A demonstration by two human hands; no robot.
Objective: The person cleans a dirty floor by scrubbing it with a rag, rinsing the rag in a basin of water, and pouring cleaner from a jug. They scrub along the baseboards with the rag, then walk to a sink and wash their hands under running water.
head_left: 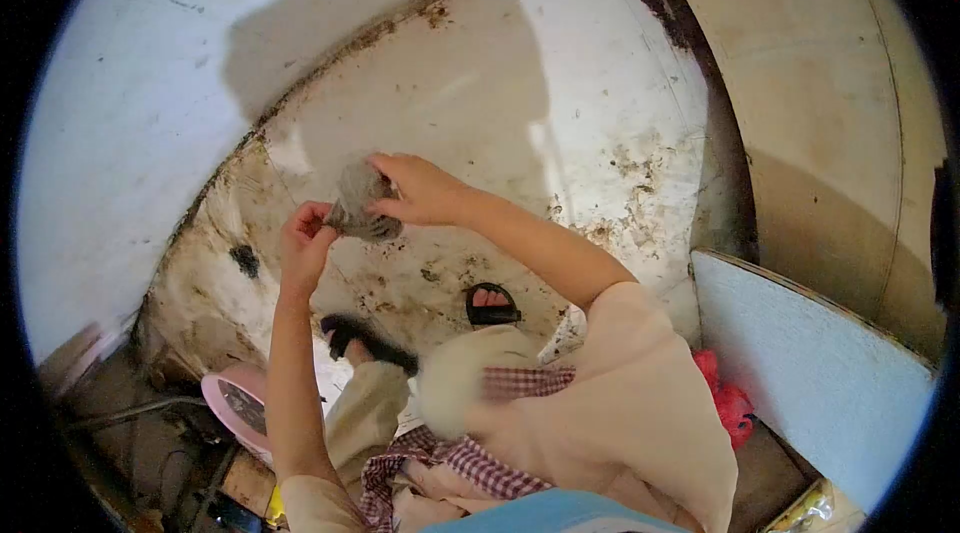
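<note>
A crumpled grey-brown cloth (362, 195) hangs between my two hands above the dirty pale floor. My left hand (308, 238) pinches its lower left end between thumb and fingers. On the other side, my right hand (415, 191) grips the cloth's bulkier part, fingers at its top and thumb lower down. Dark dirt and brown specks mark the floor (450, 103) around and below the cloth.
Pale wall (130, 63) at left, beige panel (800, 63) at right. A light-blue board (810, 373) leans at lower right beside a red bag (725, 398). A pink-rimmed basin (225, 398) stands at lower left. My sandalled foot (490, 303) is on the floor.
</note>
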